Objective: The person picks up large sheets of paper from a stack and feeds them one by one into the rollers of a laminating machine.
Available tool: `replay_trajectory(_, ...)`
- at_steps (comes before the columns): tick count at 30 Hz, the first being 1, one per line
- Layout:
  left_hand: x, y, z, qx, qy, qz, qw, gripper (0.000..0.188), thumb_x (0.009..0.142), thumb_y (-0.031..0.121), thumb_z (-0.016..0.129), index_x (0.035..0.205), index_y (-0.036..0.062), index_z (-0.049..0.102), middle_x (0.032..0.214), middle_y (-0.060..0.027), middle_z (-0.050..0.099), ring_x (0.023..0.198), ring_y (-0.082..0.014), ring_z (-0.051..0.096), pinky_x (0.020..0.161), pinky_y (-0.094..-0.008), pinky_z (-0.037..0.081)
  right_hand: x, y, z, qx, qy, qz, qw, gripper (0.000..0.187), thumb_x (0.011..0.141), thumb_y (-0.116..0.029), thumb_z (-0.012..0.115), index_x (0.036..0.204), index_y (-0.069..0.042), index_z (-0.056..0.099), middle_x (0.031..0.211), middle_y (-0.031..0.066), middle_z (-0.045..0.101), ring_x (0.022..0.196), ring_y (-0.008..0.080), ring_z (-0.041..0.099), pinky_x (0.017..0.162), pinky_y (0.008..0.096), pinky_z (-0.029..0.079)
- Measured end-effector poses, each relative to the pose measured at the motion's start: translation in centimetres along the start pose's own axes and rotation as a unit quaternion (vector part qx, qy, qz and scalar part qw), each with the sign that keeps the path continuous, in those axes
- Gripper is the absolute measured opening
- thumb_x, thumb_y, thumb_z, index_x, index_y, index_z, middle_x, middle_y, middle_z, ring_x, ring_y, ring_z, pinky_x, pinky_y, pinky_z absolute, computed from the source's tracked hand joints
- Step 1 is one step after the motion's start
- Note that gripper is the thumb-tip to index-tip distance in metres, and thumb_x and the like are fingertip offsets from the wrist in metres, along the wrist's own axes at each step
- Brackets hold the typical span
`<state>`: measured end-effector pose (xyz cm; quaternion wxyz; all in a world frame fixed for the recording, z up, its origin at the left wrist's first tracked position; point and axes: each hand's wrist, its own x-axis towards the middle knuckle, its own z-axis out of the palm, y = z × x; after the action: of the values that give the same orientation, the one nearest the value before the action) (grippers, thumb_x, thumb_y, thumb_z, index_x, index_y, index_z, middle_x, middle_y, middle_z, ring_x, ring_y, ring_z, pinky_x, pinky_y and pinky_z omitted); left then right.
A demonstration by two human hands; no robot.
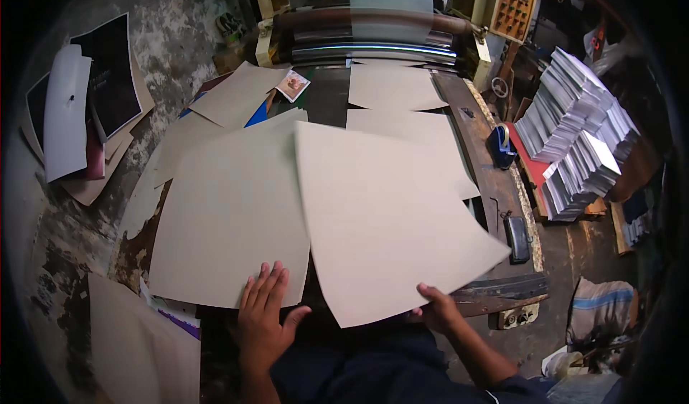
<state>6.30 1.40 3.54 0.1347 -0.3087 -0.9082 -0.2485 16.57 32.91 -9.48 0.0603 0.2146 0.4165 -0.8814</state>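
My right hand [433, 306] pinches the lower right edge of a large cream-coloured sheet [387, 224], which is raised and tilted over the machine bed, its far right corner bending up. Flat on a stack of similar sheets [230, 217] to the left lies my left hand [267, 300], fingers spread near the front edge. Further in, two more cream sheets [393, 88] lie in line on the feed bed, the farther one reaching the shiny metal roller [373, 51]. Part of the nearer one is hidden under the held sheet.
A tape dispenser [504, 146] and a dark oblong tool [517, 239] rest on the bed's right rail [459, 102]. Beyond it stand tall stacks of white paper [567, 110]. A control panel [514, 6] is at the back right. Loose sheets [68, 117] lean against the left wall.
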Motion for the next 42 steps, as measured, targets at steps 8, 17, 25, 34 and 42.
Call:
replay_trajectory(8,-0.2,-0.8,1.3,-0.034,0.055,-0.034,0.997,0.033,0.077,0.014,0.076,0.109,0.0079,0.071,0.113,-0.0084,0.070,0.114,-0.0296,0.063,0.093,-0.0389,0.044,-5.0,8.6,-4.1,-0.051,0.056,0.067,0.995,0.049,0.099,-0.043,0.048,0.111,0.004,0.054,0.085,0.0184,0.067,0.073,0.0227,0.062,0.067,0.0311,0.048)
replay_trajectory(17,-1.4,-2.1,-1.4,-0.122,0.033,-0.075,0.989,0.029,0.085,0.024,0.073,0.109,0.0079,0.070,0.115,-0.0084,0.070,0.117,-0.0290,0.062,0.095,-0.0417,0.043,-2.5,8.5,-1.9,0.080,0.068,0.055,0.993,0.051,0.098,-0.044,0.051,0.121,0.000,0.047,0.089,0.0213,0.067,0.065,0.0231,0.060,0.074,0.0425,0.053)
replay_trajectory(25,-1.0,0.3,-1.6,-0.426,0.220,-0.270,0.835,0.026,0.100,0.025,0.054,0.101,0.0026,0.068,0.088,-0.0102,0.069,0.083,-0.0132,0.063,0.086,-0.0230,0.044,1.6,7.5,-3.2,0.105,0.131,-0.068,0.983,0.043,0.096,-0.052,0.048,0.112,-0.012,0.052,0.094,0.0132,0.067,0.069,0.0197,0.059,0.074,0.0410,0.049)
replay_trajectory(34,-1.5,3.6,-0.5,-0.228,0.083,0.083,0.967,0.019,0.089,0.034,0.067,0.081,0.0178,0.069,0.087,0.0068,0.072,0.113,-0.0227,0.064,0.113,-0.0599,0.017,-0.7,2.0,-1.7,0.146,0.018,-0.042,0.988,0.059,0.095,-0.055,0.047,0.132,-0.010,0.048,0.128,0.0117,0.059,0.098,0.0226,0.057,0.087,0.0419,0.047)
replay_trajectory(42,-1.8,2.0,-0.1,-0.168,0.018,0.137,0.976,0.053,0.086,0.050,0.062,0.121,0.0107,0.062,0.136,-0.0063,0.057,0.137,-0.0301,0.042,0.115,-0.0549,0.023,-2.3,-1.3,-0.2,0.036,0.019,-0.093,0.995,0.041,0.095,-0.033,0.056,0.122,-0.003,0.053,0.114,0.0073,0.061,0.095,0.0170,0.057,0.081,0.0311,0.048)
